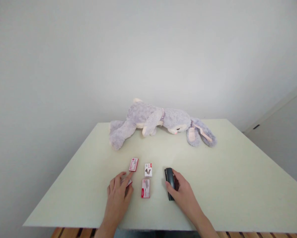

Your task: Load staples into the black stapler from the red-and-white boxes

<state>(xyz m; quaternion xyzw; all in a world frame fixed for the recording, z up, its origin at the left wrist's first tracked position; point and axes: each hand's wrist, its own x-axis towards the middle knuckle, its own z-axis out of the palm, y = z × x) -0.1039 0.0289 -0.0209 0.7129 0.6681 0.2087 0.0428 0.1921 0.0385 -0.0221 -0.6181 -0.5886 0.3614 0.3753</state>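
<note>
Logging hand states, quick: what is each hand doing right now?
Left hand: open, fingers resting on a small box.
Right hand: closed around the black stapler.

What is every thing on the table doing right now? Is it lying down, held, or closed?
Plush bunny: lying on its side, untouched.
Black stapler: closed, flat on the table, right hand around it.
Small box under the left hand: mostly covered by fingers.
Three other staple boxes: closed, lying flat, untouched.
</note>
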